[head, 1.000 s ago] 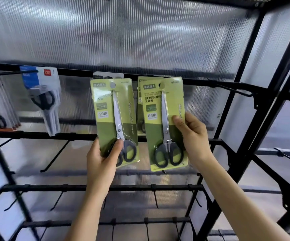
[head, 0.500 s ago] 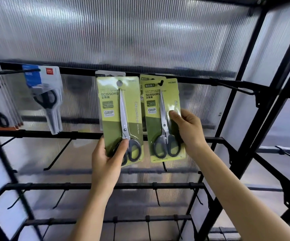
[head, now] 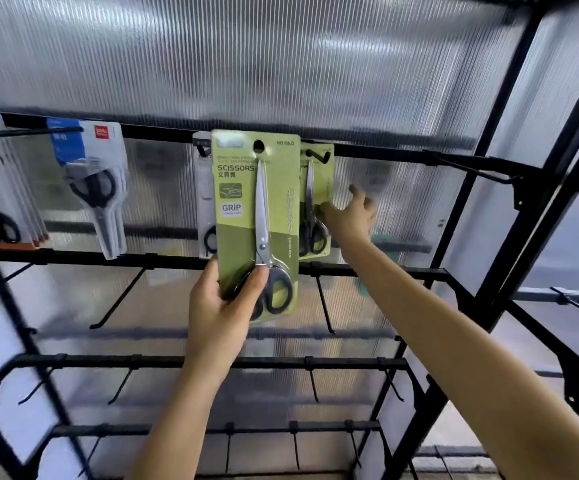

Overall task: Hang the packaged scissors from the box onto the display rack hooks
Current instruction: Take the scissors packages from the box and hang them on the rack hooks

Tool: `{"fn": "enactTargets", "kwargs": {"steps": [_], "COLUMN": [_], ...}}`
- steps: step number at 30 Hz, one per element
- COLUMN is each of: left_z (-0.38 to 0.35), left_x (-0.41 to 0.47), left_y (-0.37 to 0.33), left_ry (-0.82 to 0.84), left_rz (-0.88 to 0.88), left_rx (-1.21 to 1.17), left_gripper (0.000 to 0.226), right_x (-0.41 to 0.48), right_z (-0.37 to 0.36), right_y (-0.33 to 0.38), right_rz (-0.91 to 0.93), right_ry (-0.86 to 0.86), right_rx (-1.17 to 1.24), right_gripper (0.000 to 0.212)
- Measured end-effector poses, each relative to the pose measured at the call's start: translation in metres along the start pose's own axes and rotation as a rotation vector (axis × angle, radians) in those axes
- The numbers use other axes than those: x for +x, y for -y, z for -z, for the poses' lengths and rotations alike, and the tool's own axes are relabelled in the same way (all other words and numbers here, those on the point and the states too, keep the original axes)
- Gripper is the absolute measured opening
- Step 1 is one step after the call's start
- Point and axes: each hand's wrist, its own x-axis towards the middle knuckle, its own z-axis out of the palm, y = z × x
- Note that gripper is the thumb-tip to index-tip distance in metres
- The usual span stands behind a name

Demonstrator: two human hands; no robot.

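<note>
My left hand (head: pixel 224 306) is closed around the bottom of a flat green card pack of scissors (head: pixel 255 223), thumb pressed on the black loop handles under clear plastic, steel blades pointing up. The card's round hanging hole sits level with the top black bar, not on a hook that I can see. Just right of it, my right hand (head: pixel 348 220) is loosely open, fingertips touching the edge of a second green pack (head: pixel 316 202) hanging on a thin black wire hook (head: pixel 317 155). Left of my left hand hang grey-and-blue scissor packs (head: pixel 90 181). Behind everything is ribbed, cloudy plastic sheet (head: pixel 281 57) in a black metal rack (head: pixel 350 271).
</note>
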Motion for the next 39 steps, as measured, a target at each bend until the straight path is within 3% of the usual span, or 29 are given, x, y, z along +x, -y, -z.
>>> {"fn": "enactTargets", "kwargs": {"steps": [3,6,8,11,14,18,22,27,32,36,39], "left_z": [-0.005,-0.012,-0.019,-0.030,-0.035,-0.028,-0.011,0.012,0.021,0.023,0.022], "left_x": [0.002,0.001,0.000,-0.001,0.002,0.010,0.012,0.008,0.007,0.006,0.009], "left_y": [0.004,0.007,0.008,0.011,0.015,0.028,0.040,0.055,0.061,0.062,0.065], "left_ry": [0.008,0.051,0.109,0.203,0.272,0.239,0.235,0.226,0.230,0.249,0.274], "left_rz": [0.026,0.035,0.034,0.037,-0.001,-0.040,-0.032,-0.002,0.024,0.053,0.065], "left_rx": [-0.064,-0.128,-0.163,-0.165,-0.069,0.082,0.172,0.222,0.239,0.257,0.307], "left_gripper": [0.013,0.014,0.017,0.013,0.009,0.031,0.031,0.028,0.031,0.023,0.004], "right_x": [-0.056,-0.101,-0.112,-0.112,-0.105,-0.088,-0.077,-0.079,-0.087,-0.090,-0.078], "right_z": [0.015,0.032,0.038,0.046,0.053,0.063,0.070,0.076,0.080,0.080,0.068], "right_y": [-0.010,-0.027,-0.033,-0.032,-0.030,-0.027,-0.017,-0.020,-0.027,-0.028,-0.021], "right_rz": [0.081,0.166,0.243,0.270,0.308,0.317,0.296,0.299,0.236,0.182,0.113], "right_ry": [0.278,0.518,0.511,0.403,0.281,0.177,0.208,0.246,0.209,0.173,0.174], "right_rx": [0.322,0.426,0.470,0.535,0.555,0.521,0.525,0.499,0.541,0.524,0.502], "right_gripper": [0.026,0.027,0.032,0.019,0.031,0.024,0.022,0.043,0.024,0.024,0.030]}}
